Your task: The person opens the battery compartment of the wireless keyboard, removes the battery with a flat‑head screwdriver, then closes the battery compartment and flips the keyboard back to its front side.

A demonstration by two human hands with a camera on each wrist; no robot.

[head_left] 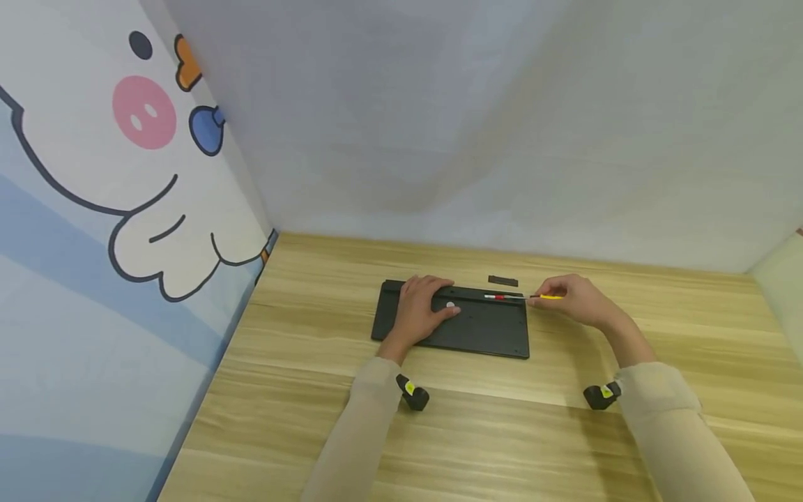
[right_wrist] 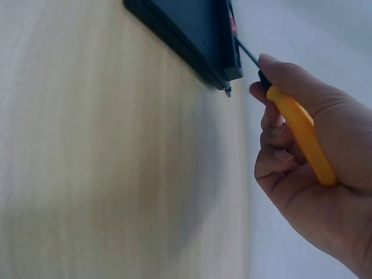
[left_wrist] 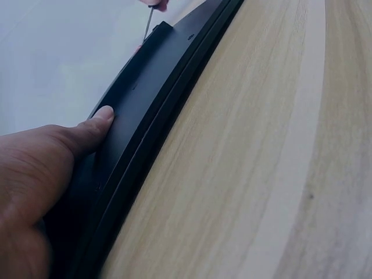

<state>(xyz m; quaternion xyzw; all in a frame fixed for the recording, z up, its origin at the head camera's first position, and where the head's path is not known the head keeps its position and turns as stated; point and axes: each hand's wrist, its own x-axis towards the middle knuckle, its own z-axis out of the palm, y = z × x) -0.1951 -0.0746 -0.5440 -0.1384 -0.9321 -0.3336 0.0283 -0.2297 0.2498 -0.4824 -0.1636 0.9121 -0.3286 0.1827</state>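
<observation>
A black keyboard (head_left: pixel 489 331) lies face down on the table, its underside up with a small round white sticker (head_left: pixel 450 305). My left hand (head_left: pixel 417 310) rests on its left part, fingers at the far edge and the thumb (left_wrist: pixel 93 131) stretched across the underside. In my right hand (head_left: pixel 580 300) is a screwdriver (right_wrist: pixel 299 128) with a yellow handle, gripped between thumb and fingers. Its thin shaft points left into the slot at the keyboard's far right edge. A white and red battery (head_left: pixel 492 297) lies in that slot, right by the screwdriver's tip.
Just behind the keyboard lies a small dark battery cover (head_left: pixel 503 281). The wooden table (head_left: pixel 301 390) meets a pale cloth wall (head_left: pixel 477 174) at the back. A cartoon-printed panel (head_left: pixel 75 293) stands along the left side. Both wrists carry black cameras (head_left: pixel 414 394).
</observation>
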